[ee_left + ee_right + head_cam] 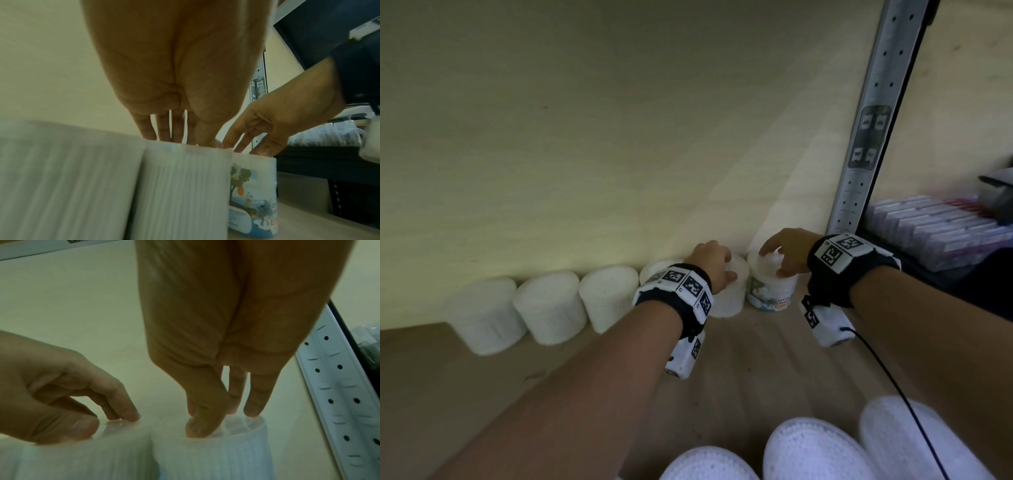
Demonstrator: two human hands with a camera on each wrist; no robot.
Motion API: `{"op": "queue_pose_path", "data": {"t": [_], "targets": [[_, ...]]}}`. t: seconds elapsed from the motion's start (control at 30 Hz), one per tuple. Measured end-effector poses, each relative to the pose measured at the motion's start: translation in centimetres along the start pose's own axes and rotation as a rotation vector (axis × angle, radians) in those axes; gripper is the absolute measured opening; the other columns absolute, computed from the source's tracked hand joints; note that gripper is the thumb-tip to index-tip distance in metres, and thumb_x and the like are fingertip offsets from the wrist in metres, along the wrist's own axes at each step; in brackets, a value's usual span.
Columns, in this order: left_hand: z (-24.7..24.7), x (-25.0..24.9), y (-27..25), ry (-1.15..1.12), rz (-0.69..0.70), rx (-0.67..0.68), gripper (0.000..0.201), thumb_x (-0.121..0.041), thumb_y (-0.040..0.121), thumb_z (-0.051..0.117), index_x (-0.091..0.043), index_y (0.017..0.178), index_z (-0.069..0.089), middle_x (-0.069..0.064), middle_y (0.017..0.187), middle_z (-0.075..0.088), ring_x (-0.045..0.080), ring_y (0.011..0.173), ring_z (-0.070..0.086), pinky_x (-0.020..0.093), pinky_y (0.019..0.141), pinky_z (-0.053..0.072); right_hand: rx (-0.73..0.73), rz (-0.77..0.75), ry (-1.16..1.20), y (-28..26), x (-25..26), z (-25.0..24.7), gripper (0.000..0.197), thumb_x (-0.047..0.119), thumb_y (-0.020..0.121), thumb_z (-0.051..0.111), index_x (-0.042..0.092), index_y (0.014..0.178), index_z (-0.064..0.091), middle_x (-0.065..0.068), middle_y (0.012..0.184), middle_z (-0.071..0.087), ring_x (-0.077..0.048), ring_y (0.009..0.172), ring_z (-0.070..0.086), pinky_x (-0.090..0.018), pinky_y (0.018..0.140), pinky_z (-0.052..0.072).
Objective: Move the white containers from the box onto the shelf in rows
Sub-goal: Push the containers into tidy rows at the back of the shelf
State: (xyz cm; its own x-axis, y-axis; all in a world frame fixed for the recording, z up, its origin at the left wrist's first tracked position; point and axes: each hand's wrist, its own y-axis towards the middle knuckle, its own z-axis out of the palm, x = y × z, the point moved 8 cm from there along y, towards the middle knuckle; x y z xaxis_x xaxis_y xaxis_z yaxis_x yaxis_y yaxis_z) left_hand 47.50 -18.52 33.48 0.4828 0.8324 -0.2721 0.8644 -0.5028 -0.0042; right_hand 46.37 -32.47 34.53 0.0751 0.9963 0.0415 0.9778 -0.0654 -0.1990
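Note:
A row of ribbed white containers [549, 306] stands along the back wall of the wooden shelf [756, 363]. My left hand [724, 265] grips the lid of a plain white container [729, 298] from above, thumb at the front, fingers over the back; its fingertips [164, 138] touch that container's rim [185, 186]. Just right of it, my right hand [774, 262] holds the top of a white container with a coloured label [770, 291], the last one in the row. The right wrist view shows the thumb and fingers [251, 410] on that lid [216, 459].
A perforated metal upright [876, 120] rises just right of the labelled container. Beyond it, stacked pale packets [935, 233] fill the neighbouring shelf. Three more white containers [815, 452] sit blurred at the bottom edge. A black cable [893, 387] hangs from my right wrist.

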Motion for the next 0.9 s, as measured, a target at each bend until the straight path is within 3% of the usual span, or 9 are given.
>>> {"op": "queue_pose_path", "data": {"t": [0.27,0.43,0.5,0.57,0.63,0.77,0.9], "targets": [[0.1,0.3,-0.1,-0.077,0.01,0.082,0.043,-0.014,0.093,0.057,-0.017,0.134,0.049,0.008,0.142,0.047,0.027,0.128,0.047,0.033,0.103,0.04,0.019,0.007,-0.012,0.2,0.1,0.0,0.056,0.015,0.085,0.067,0.02,0.138,0.051,-0.008,0.14,0.051,-0.027,0.127,0.051,-0.034,0.104,0.043],[-0.2,-0.5,-0.2,-0.06,0.062,0.145,0.06,0.013,0.086,0.041,-0.026,0.132,0.052,0.008,0.148,0.038,0.03,0.123,0.05,0.029,0.077,0.044,0.019,0.007,-0.005,0.4,0.1,0.2,0.056,0.013,0.084,0.067,0.018,0.137,0.051,-0.008,0.139,0.051,-0.027,0.126,0.051,-0.035,0.104,0.043],[-0.4,-0.5,-0.4,-0.123,0.083,0.104,0.064,0.016,0.083,0.039,-0.026,0.128,0.055,0.008,0.147,0.04,0.03,0.123,0.051,0.029,0.076,0.045,0.011,0.006,-0.009,0.4,0.1,0.3,0.054,0.012,0.086,0.066,0.018,0.138,0.051,-0.008,0.14,0.05,-0.027,0.126,0.051,-0.035,0.104,0.043],[-0.7,-0.1,-0.3,-0.21,0.076,0.009,0.055,0.011,0.085,0.042,-0.021,0.127,0.056,0.007,0.142,0.046,0.027,0.126,0.048,0.031,0.09,0.046,0.01,0.005,-0.003,0.4,0.0,0.3,0.054,0.011,0.086,0.066,0.019,0.137,0.052,-0.008,0.14,0.051,-0.027,0.126,0.052,-0.035,0.104,0.043],[-1.3,0.4,0.0,-0.2,0.043,-0.119,0.036,-0.007,0.09,0.052,-0.015,0.125,0.055,0.008,0.133,0.049,0.027,0.125,0.047,0.036,0.103,0.041,0.008,0.007,0.017,0.4,-0.2,0.2,0.054,0.012,0.085,0.067,0.019,0.136,0.053,-0.007,0.14,0.052,-0.027,0.126,0.052,-0.035,0.105,0.043],[-0.8,0.9,0.3,-0.068,-0.049,-0.168,0.045,-0.042,0.091,0.054,-0.011,0.122,0.053,0.009,0.13,0.045,0.027,0.123,0.041,0.043,0.103,0.04,0.011,0.011,0.05,0.5,-0.3,0.2,0.055,0.011,0.083,0.069,0.018,0.135,0.054,-0.008,0.138,0.054,-0.027,0.125,0.053,-0.035,0.104,0.044],[0.3,1.1,0.3,0.037,-0.081,-0.123,0.052,-0.052,0.088,0.053,-0.011,0.121,0.053,0.009,0.131,0.043,0.028,0.124,0.039,0.043,0.102,0.039,0.014,0.01,0.065,0.6,-0.2,0.2,0.056,0.009,0.082,0.069,0.017,0.135,0.054,-0.009,0.138,0.053,-0.028,0.125,0.053,-0.034,0.101,0.044]]}}
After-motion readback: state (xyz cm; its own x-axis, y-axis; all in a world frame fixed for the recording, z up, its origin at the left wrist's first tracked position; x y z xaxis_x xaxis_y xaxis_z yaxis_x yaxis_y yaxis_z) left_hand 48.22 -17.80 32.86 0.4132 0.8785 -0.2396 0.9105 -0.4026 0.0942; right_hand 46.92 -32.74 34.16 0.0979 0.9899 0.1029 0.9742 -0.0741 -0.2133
